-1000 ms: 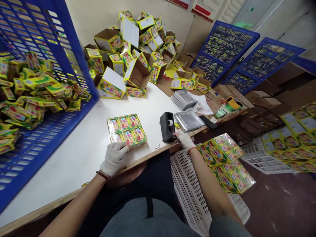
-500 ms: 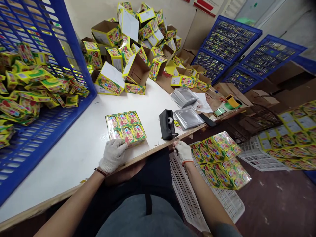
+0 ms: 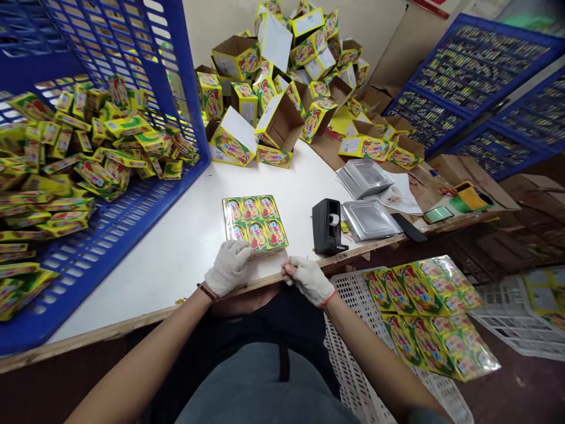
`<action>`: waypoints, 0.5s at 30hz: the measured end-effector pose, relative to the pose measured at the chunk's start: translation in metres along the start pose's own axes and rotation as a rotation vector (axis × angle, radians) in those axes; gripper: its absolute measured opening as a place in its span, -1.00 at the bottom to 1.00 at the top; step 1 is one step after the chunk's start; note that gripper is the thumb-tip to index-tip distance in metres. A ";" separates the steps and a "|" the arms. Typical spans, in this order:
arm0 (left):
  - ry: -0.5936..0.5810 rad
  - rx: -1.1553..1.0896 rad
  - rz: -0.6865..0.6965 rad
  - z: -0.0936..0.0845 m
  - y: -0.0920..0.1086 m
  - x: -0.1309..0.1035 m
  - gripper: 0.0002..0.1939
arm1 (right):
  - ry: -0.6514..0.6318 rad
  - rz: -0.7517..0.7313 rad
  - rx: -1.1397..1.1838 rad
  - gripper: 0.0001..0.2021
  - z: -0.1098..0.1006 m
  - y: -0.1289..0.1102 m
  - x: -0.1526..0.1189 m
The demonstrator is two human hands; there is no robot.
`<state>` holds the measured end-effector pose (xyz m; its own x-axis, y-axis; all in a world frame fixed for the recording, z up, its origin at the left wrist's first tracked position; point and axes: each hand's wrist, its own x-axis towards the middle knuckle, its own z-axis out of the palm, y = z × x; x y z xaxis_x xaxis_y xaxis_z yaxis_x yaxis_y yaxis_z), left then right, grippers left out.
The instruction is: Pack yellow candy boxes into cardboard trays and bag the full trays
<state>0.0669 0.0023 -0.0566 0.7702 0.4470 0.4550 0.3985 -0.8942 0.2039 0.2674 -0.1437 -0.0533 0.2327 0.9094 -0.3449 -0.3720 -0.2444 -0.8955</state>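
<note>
Lying just beyond the left hand (image 3: pixel 228 268), near edge grasped, the six-box pack (image 3: pixel 256 222); right hand (image 3: pixel 308 279) pinched closed nearby.

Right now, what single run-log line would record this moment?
left hand: touching carton bundle, near-left corner | right hand: at table edge, fingers pinched, contents unclear | tape dispenser: right of bundle

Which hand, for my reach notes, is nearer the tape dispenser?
Right. The right hand is at the table edge, left of the tape dispenser and apart from it; the left hand is farther left, at the boxes.
</note>
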 end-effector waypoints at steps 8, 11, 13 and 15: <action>-0.064 0.000 0.019 -0.003 0.004 0.002 -0.65 | -0.011 0.046 0.092 -0.63 0.043 0.010 0.036; -0.182 0.050 0.017 -0.016 0.012 0.009 -0.74 | -0.006 0.079 0.107 -0.63 0.041 0.016 0.035; -0.216 0.039 -0.011 -0.024 0.018 0.014 -0.77 | -0.013 0.091 0.126 -0.63 0.041 0.017 0.034; -0.218 0.028 -0.055 -0.026 0.023 0.020 -0.81 | -0.031 0.101 0.156 -0.63 0.043 0.017 0.033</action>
<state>0.0784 -0.0102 -0.0199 0.8350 0.4924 0.2455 0.4541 -0.8687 0.1976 0.2305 -0.1033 -0.0683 0.1604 0.8931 -0.4202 -0.5276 -0.2822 -0.8012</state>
